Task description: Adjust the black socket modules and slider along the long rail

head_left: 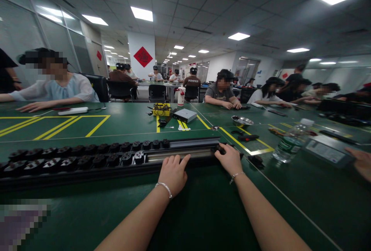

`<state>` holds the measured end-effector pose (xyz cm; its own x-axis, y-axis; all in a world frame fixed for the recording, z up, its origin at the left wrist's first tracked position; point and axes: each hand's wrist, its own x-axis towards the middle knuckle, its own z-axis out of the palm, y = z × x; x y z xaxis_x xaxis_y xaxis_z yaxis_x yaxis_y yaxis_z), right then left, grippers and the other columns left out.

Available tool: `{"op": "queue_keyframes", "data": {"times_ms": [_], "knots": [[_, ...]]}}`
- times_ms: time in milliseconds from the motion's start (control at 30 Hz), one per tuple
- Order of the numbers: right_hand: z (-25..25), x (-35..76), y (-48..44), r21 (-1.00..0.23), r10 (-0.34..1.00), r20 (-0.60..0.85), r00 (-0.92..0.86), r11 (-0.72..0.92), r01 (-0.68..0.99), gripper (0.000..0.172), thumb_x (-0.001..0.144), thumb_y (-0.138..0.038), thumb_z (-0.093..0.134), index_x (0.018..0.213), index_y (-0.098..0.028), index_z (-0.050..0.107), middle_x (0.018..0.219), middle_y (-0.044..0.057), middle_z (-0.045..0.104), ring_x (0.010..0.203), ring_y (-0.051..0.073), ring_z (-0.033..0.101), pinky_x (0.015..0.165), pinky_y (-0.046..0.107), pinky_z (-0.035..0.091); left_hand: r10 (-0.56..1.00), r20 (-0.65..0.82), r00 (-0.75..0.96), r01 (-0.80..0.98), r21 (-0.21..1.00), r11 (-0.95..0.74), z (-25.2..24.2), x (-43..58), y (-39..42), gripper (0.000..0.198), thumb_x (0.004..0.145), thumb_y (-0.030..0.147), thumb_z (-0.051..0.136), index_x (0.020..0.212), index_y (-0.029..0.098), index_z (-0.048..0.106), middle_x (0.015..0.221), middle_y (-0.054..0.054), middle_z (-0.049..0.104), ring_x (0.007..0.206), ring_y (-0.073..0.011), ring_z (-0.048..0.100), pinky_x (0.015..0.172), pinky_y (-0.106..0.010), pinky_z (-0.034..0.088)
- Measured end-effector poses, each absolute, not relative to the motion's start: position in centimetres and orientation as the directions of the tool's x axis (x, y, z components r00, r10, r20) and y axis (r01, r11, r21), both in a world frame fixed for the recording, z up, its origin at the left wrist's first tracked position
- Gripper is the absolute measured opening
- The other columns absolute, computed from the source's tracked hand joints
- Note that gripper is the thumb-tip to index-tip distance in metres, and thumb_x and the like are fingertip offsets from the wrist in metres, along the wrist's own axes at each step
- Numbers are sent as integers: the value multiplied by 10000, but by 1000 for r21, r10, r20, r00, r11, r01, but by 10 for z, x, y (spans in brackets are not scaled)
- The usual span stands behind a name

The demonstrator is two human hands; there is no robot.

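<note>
At the black track [199,161], the left hand [173,173] half-curls, grip unclear — the right hand [230,159] pinches a mostly hidden dark piece [221,150].

Glaring ceiling panels [142,14], dim foreground tabletop [87,208], stretched edges, slight blur

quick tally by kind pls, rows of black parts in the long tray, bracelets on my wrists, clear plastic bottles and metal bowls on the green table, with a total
Rows of black parts, back and front: 2
Bracelets, left and right: 2
Clear plastic bottle: 1
Metal bowl: 1
Total: 6
</note>
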<state>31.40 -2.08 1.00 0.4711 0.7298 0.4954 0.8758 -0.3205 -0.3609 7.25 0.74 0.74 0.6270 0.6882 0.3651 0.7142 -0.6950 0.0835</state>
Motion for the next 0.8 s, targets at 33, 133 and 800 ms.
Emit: {"op": "queue_keyframes", "data": {"times_ms": [33,133,800], "knots": [[10,314,-21,-362,732,490,473,-323,875,395,697,-350,465,1020,-184,621,1054,71,619,1072,234,494,922,343,318,687,365,628,713,83,-696,7,72,7,572,746,220,481,1293,300,336,990,-45,510,928,-213,439,836,-357,304],[10,314,-21,-356,734,473,487,-347,868,402,699,-360,462,1032,-194,614,1070,69,613,1077,233,489,930,359,305,684,367,631,713,74,-697,8,72,7,571,750,224,477,1296,302,329,993,-45,508,928,-212,438,836,-358,302],[9,312,-22,-353,720,468,513,-380,855,366,709,-357,445,987,-193,617,1141,54,585,1125,255,436,976,417,216,690,357,630,718,70,-692,6,73,9,582,741,245,485,1297,304,322,990,-44,506,925,-213,436,825,-355,295]]}}
